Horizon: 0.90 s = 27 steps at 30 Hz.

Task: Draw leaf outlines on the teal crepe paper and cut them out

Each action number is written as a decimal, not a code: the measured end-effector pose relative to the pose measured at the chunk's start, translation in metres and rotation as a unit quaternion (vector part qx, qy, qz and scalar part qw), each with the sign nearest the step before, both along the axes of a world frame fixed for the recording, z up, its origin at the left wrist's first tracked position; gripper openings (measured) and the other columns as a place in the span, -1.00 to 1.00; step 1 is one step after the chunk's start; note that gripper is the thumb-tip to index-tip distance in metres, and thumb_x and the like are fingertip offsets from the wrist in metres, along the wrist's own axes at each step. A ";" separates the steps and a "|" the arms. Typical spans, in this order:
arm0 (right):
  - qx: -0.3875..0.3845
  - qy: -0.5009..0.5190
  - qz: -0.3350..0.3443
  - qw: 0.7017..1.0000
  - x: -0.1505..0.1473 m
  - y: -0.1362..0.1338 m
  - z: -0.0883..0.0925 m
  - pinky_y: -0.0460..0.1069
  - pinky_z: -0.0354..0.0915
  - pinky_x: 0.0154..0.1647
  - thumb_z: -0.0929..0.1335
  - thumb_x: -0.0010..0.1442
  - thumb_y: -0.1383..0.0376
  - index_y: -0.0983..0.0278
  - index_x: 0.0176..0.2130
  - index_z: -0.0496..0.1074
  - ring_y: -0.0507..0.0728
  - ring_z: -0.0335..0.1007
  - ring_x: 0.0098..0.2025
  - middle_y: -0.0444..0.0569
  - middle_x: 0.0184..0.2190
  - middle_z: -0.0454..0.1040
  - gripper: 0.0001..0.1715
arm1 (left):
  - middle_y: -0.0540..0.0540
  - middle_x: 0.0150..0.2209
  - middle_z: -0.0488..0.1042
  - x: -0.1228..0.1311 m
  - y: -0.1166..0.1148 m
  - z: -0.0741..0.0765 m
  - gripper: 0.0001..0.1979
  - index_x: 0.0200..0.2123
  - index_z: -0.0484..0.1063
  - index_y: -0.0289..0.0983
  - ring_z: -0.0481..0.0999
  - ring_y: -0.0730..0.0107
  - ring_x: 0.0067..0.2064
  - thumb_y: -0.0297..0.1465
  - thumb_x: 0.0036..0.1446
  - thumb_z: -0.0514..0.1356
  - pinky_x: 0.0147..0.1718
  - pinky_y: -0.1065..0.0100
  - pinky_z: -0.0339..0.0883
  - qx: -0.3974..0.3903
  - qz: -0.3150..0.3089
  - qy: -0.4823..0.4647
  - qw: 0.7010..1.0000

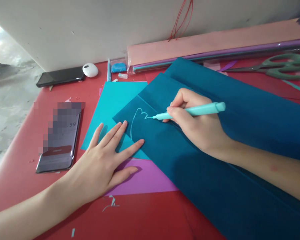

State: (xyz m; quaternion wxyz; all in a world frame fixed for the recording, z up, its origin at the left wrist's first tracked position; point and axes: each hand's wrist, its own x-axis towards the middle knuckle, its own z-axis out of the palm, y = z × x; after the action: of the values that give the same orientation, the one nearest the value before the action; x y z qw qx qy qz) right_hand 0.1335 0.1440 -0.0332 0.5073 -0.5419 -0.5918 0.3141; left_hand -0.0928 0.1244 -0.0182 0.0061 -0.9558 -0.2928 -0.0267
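My right hand [195, 120] grips a light turquoise pen [202, 109], its tip touching a dark teal sheet of paper [190, 166]. A pale curved, scalloped line [133, 124] runs from the tip across the sheet's left corner. With fingers spread, my left hand [110, 151] lies flat over that corner's lower edge, its index fingertip on the dark teal sheet. Beneath are a bright turquoise sheet [120, 96] and a purple sheet [150, 176]. The dark teal paper is creased and spreads to the right under my right forearm.
On the red tabletop [150, 220], a lit phone [60, 143] lies left. Behind it are a dark phone [62, 76], a white rounded object [90, 70] and a small bag with blue contents [118, 67]. Wrapped paper [215, 41] and green-handled scissors [277, 66] lie along the back by the wall.
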 end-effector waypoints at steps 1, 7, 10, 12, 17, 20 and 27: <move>0.003 0.001 0.003 1.000 0.000 0.000 0.001 -0.04 0.02 -0.70 0.26 0.01 0.47 0.16 -0.62 0.08 0.00 0.10 -0.68 -0.24 -0.74 0.16 -0.68 | -0.35 0.26 0.06 0.000 0.000 0.000 -0.55 0.23 0.11 -0.10 -0.04 0.02 0.30 -0.18 0.32 -0.16 0.15 -0.21 -0.10 0.001 -0.001 0.001 1.000; 0.023 0.003 0.040 0.999 0.000 -0.003 0.004 -0.04 -0.11 -0.74 0.24 -0.01 0.47 0.16 -0.62 0.06 -0.03 -0.03 -0.71 -0.26 -0.75 0.10 -0.69 | -0.34 0.27 0.03 0.001 0.000 0.000 -0.55 0.23 0.11 -0.10 -0.05 0.03 0.31 -0.17 0.32 -0.15 0.15 -0.21 -0.11 -0.001 -0.001 0.000 1.000; 0.023 0.003 0.028 0.999 0.000 -0.003 0.004 -0.03 -0.13 -0.73 0.24 0.00 0.50 0.16 -0.62 0.05 -0.03 -0.07 -0.72 -0.26 -0.75 0.09 -0.67 | -0.33 0.27 0.04 0.001 0.000 0.000 -0.55 0.23 0.11 -0.10 -0.05 0.02 0.31 -0.17 0.32 -0.14 0.15 -0.21 -0.12 -0.004 0.001 0.000 1.000; 0.022 -0.005 0.032 0.999 0.000 -0.003 0.003 -0.03 -0.13 -0.72 0.24 0.00 0.51 0.16 -0.61 0.05 -0.03 -0.09 -0.72 -0.27 -0.75 0.06 -0.66 | -0.34 0.26 0.05 0.001 0.000 0.000 -0.55 0.22 0.12 -0.10 -0.04 0.02 0.30 -0.17 0.32 -0.14 0.15 -0.21 -0.11 -0.004 0.002 0.002 1.000; 0.038 -0.022 0.065 0.997 0.001 -0.003 0.003 -0.04 -0.08 -0.69 0.26 0.03 0.43 0.17 -0.60 0.08 -0.01 -0.01 -0.67 -0.24 -0.72 0.12 -0.71 | -0.39 0.25 0.06 0.000 0.001 0.000 -0.55 0.22 0.12 -0.11 -0.05 0.02 0.31 -0.17 0.33 -0.17 0.14 -0.22 -0.09 0.007 -0.004 0.006 1.000; 0.014 -0.007 0.048 0.999 0.003 -0.002 0.002 -0.03 -0.05 -0.66 0.25 0.05 0.44 0.17 -0.59 0.08 0.00 0.01 -0.66 -0.23 -0.72 0.13 -0.70 | -0.38 0.25 0.06 0.000 0.000 0.000 -0.54 0.22 0.12 -0.11 -0.05 0.02 0.30 -0.17 0.33 -0.19 0.14 -0.21 -0.08 0.011 -0.002 0.005 1.000; -0.027 -0.019 0.083 0.996 0.008 -0.006 0.005 -0.03 -0.03 -0.64 0.26 0.08 0.37 0.17 -0.56 0.14 0.01 0.04 -0.63 -0.21 -0.69 0.15 -0.76 | -0.42 0.24 0.08 -0.001 0.001 0.003 -0.54 0.23 0.11 -0.11 -0.05 -0.01 0.30 -0.17 0.33 -0.20 0.10 -0.24 -0.02 0.026 -0.012 0.035 0.999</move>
State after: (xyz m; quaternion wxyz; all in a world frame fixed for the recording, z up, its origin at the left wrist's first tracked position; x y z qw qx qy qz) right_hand 0.1416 0.1380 -0.0286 0.4532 -0.5107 -0.6354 0.3607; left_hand -0.0933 0.1251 -0.0149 0.0406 -0.9592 -0.2796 -0.0011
